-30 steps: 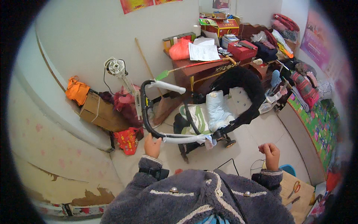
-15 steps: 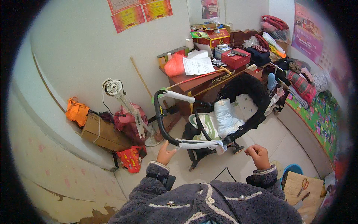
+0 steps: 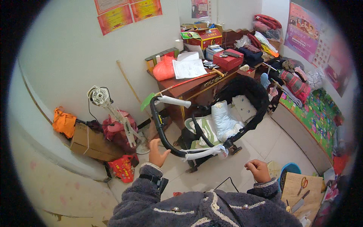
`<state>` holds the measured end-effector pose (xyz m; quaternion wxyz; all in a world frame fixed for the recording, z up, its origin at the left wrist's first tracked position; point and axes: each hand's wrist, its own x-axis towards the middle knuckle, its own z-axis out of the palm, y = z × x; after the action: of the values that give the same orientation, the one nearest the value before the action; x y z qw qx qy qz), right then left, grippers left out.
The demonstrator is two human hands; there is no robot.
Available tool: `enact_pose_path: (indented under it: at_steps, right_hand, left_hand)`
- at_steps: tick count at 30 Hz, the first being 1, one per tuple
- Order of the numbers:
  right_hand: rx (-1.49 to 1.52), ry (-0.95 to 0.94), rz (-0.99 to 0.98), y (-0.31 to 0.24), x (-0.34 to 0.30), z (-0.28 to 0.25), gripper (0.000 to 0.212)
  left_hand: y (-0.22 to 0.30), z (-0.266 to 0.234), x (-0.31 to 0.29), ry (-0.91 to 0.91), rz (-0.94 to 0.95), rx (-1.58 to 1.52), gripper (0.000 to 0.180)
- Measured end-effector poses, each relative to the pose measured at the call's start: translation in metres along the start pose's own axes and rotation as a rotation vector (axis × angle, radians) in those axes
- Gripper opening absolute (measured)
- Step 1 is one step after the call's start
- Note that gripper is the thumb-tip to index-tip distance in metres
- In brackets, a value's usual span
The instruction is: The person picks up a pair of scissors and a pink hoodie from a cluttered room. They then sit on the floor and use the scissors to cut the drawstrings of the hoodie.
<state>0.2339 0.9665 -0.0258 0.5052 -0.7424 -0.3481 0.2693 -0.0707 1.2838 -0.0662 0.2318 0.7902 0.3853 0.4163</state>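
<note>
A black baby stroller (image 3: 261,113) stands on the floor in front of me. White wrapping (image 3: 204,152) covers the near side of its frame, and another white roll (image 3: 172,100) is on the far side. A folded light-blue pad (image 3: 223,117) and a green-striped cloth (image 3: 204,128) lie inside. My left hand (image 3: 157,153) is open beside the near end of the curved handlebar (image 3: 160,130), fingers up and thumb apart. In the air right of the stroller, my right hand (image 3: 258,170) is closed with curled fingers; whether anything is in it does not show.
A cluttered desk (image 3: 181,89) stands behind the stroller. Left are a white fan (image 3: 100,96), a cardboard box (image 3: 90,142) and a red bag (image 3: 123,168). At the lower right, scissors (image 3: 303,182) and a knife (image 3: 300,202) lie on a wooden board (image 3: 291,185) by a blue basin (image 3: 291,167).
My left hand has moved off the handlebar's near corner and spread its fingers. My right hand is lower, its fingers curled less tightly. The whole view has shifted a little.
</note>
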Motion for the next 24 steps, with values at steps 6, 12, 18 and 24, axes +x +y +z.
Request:
enact_pose_path:
  at_steps: [6, 12, 18, 24]
  right_hand:
    - [-0.07, -0.008, -0.144, 0.007, 0.037, 0.013, 0.018]
    - [-0.004, -0.01, -0.139, 0.002, 0.069, 0.05, 0.02]
    - [-0.046, -0.025, -0.162, -0.017, 0.093, 0.105, 0.021]
    - [-0.25, -0.25, -0.51, -0.033, 0.096, 0.187, 0.05]
  left_hand:
    - [-0.034, 0.023, 0.0, -0.347, -0.709, -0.959, 0.041]
    - [-0.047, 0.011, -0.005, -0.5, -0.788, -1.027, 0.033]
    - [-0.046, 0.019, -0.018, -0.833, -0.824, -0.923, 0.036]
    - [-0.041, 0.035, 0.002, -0.996, -0.715, -0.886, 0.038]
